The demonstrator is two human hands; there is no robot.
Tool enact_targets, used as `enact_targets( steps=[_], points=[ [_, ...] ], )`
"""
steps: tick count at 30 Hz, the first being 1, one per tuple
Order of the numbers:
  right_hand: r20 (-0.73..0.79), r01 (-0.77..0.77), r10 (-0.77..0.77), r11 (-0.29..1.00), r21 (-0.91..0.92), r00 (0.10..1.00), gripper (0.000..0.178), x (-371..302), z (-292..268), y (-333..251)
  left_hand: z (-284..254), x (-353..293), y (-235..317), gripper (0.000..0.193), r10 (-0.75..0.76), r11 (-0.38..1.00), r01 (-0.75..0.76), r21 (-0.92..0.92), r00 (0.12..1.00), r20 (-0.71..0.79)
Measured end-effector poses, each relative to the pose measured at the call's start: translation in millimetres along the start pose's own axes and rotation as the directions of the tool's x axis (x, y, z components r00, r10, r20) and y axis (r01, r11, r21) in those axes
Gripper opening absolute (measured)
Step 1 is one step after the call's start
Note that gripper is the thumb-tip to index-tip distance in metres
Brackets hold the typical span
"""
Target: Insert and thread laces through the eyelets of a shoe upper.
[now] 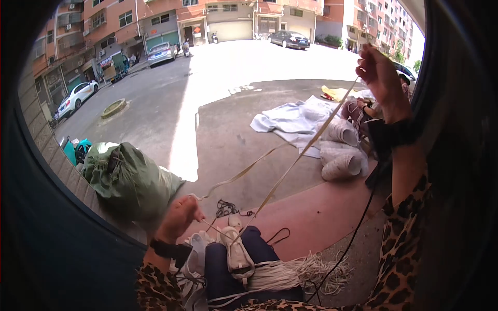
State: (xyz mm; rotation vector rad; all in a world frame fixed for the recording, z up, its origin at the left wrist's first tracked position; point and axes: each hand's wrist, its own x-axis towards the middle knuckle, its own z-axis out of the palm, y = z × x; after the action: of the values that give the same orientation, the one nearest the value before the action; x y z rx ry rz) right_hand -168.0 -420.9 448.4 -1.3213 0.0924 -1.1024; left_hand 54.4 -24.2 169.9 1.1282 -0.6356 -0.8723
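A cream shoe [239, 257] rests on my lap between my dark-trousered thighs. My left hand [181, 213], at the left just above the knees, is closed on a thin pale shoelace that runs down to the shoe. A loose length of lace [244, 171] also trails from this hand out to the right. High at the far right, my right hand [383, 78] pinches the flat cream lace [306, 147], which stretches taut down to the shoe. A bundle of cream laces [275, 276] lies across my lap, its loose ends [327, 272] spilling to the right.
A full green sack [127, 179] stands at the left. At the right, stacked whitish rolled pieces [345, 165] lie beside a pale cloth [293, 122]. A black cable [353, 236] hangs from my right wrist. More white pieces [198, 249] sit beside my left thigh. Parked cars [289, 39] stand beyond.
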Motion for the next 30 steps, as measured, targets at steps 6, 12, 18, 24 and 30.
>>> enact_targets(
  steps=[6,12,18,24,30],
  points=[
    [-0.340,-0.199,0.187,0.980,0.002,0.922,0.013,-63,-473,-53,-245,-163,99,0.023,0.237,0.818,-0.567,-0.097,0.486,-0.841],
    [-0.675,-0.534,0.416,0.845,0.039,0.609,0.007,-187,-393,184,-305,-295,109,0.022,0.038,0.970,-0.244,-0.005,0.171,-0.984],
    [0.121,-0.656,0.852,0.475,-0.587,0.509,0.021,-302,-90,315,-147,-106,-82,0.033,-0.516,0.853,0.332,-0.403,0.659,-0.548],
    [0.687,0.224,0.578,0.670,-0.707,0.441,0.015,-375,11,375,-24,-31,-197,0.022,-0.623,0.779,0.624,-0.063,0.758,-0.194],
    [0.609,0.377,0.473,0.499,-0.781,0.637,0.017,-367,25,402,-27,-32,-209,0.019,0.238,0.438,0.007,0.899,0.963,-0.123]
  ],
)
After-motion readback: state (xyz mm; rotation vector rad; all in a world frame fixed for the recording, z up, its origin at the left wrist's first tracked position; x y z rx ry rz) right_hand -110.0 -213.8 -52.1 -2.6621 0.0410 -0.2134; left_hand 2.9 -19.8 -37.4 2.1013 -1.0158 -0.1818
